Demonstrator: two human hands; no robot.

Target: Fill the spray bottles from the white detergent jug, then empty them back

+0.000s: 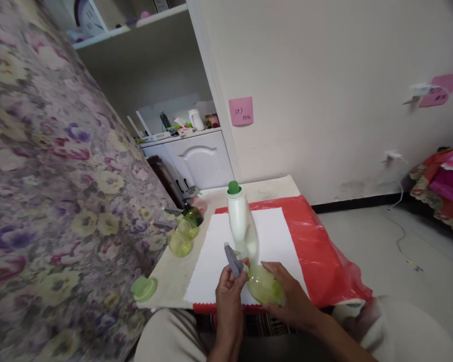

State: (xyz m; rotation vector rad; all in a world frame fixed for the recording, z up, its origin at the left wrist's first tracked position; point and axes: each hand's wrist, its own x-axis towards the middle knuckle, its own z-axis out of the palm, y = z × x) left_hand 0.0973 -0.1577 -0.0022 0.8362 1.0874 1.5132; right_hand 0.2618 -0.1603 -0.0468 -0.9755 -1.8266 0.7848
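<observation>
A yellow-green see-through spray bottle (262,284) lies tilted between my hands, its grey trigger head (232,260) pointing up and left. My left hand (229,289) is closed around the neck and the trigger head. Wrapped round the bottle's body from the right is my right hand (289,291). Just behind them stands a tall white jug (242,221) with a green spout insert (233,187) in its mouth. A light green cap (144,288) sits at the table's left front corner.
Several spray bottles (180,243) stand along the table's left edge beside a floral curtain (60,191). A white sheet (211,251) lies over red plastic (317,251) on the table. Behind are a cabinet (196,161) and a wall (305,125).
</observation>
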